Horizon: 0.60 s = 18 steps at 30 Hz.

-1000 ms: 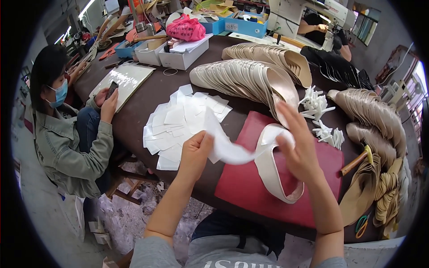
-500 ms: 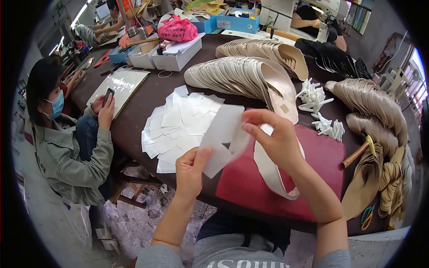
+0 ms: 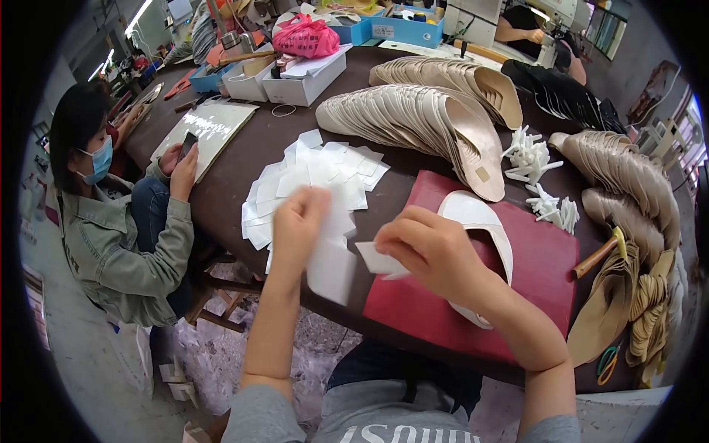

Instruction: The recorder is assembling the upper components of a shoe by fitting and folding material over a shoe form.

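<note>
My left hand pinches a white paper backing sheet that hangs blurred over the table's near edge. My right hand holds a small white piece just right of it, above a red mat. A white shoe upper strap lies curved on the mat, partly hidden behind my right hand. A heap of white paper pieces lies on the dark table beyond my left hand.
Rows of stacked beige insoles and more insoles fill the far and right table. A hammer lies at the right. White boxes stand at the back. A seated person in a mask holds a phone at the left.
The hands drew the white sheet apart: my left hand now carries the backing down and left toward the table edge, while my right hand keeps a small white piece. The strap lies on the mat.
</note>
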Tool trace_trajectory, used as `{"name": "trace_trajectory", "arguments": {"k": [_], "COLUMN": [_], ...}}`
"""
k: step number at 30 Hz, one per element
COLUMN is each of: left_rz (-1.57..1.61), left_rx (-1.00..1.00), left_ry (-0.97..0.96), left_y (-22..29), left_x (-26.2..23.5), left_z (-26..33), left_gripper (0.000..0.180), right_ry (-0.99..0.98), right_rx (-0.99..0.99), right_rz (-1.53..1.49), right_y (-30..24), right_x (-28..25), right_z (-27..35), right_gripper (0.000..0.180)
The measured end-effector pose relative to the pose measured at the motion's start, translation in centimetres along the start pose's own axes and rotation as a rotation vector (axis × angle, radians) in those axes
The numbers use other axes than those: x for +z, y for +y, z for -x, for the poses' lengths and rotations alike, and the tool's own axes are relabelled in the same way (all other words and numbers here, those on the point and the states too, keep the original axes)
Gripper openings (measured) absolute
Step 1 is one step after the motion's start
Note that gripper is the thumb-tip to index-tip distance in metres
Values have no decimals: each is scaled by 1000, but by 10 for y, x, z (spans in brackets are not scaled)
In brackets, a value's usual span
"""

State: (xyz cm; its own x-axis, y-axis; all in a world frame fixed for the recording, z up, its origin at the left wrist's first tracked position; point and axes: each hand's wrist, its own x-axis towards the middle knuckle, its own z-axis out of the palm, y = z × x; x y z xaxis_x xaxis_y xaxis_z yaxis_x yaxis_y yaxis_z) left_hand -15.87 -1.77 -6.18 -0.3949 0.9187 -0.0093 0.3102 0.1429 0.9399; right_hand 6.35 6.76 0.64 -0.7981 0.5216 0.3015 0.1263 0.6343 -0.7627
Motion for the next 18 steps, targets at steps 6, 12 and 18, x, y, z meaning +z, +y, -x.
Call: {"name": "trace_trajectory", "arguments": {"k": [6,12,18], "left_rz": [-1158,43,261], "left_rx": [29,131,180], "left_ry": [475,-312,-131], "left_y": [-57,31,34], "left_x": [-6,75,99], "left_z": [-31,28,49], "left_gripper": [48,40,28], "right_ry": [301,365,204], "right_rx": [120,155,93], "right_rz": [-111,-281,-78], "right_y": [8,30,19], "right_x": [-19,-16,-46], "right_z": [6,12,54], "right_gripper": [11,14,19]}}
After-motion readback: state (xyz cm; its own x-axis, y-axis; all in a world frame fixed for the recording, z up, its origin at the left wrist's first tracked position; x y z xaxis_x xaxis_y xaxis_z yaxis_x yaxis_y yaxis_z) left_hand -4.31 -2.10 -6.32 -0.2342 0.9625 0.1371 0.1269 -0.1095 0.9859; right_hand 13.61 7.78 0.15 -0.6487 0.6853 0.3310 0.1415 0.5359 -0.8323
